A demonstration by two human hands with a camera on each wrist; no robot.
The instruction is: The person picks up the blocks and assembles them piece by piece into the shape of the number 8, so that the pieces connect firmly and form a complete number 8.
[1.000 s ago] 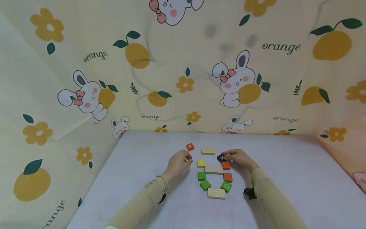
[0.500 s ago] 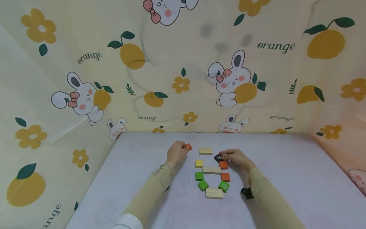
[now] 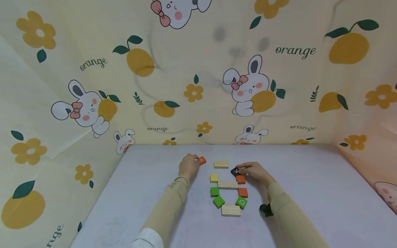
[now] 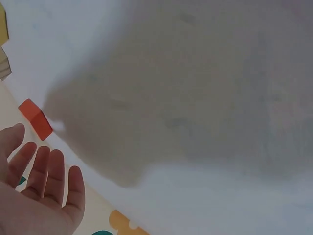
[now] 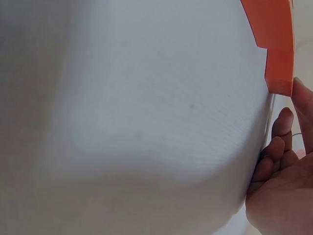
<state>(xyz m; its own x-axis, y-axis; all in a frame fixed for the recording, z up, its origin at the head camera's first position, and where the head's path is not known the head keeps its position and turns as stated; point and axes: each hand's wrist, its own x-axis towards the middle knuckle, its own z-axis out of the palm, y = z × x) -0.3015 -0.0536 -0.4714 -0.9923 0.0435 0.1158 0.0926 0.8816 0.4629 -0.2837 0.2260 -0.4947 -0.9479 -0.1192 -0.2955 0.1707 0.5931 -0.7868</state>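
My left hand (image 3: pixel 188 166) is at the left side of an orange block (image 3: pixel 202 160) marked R. In the left wrist view that orange block (image 4: pixel 35 119) lies just beyond the thumb and loosely bent fingers (image 4: pixel 38 171), with a small gap showing. My right hand (image 3: pixel 255 171) pinches a black block (image 3: pixel 235 171) bearing a white letter, which touches the topmost orange block (image 3: pixel 240 179) of a block outline. From the right wrist, the thumb (image 5: pixel 303 98) is beside orange blocks (image 5: pixel 279 71) and the other fingers are curled; the black block is hidden.
Below the hands is a layout: a yellow block (image 3: pixel 214 178), green blocks (image 3: pixel 218 202), a second orange block (image 3: pixel 243 192), and wooden planks across the middle (image 3: pixel 227 185) and bottom (image 3: pixel 231 210). Another plank (image 3: pixel 221 164) lies above. A patterned cloth (image 3: pixel 186 69) backs the white table (image 3: pixel 139 193).
My left hand has moved up and away from me to the orange R block. The right hand stays at the black block. The whole view has shifted slightly.
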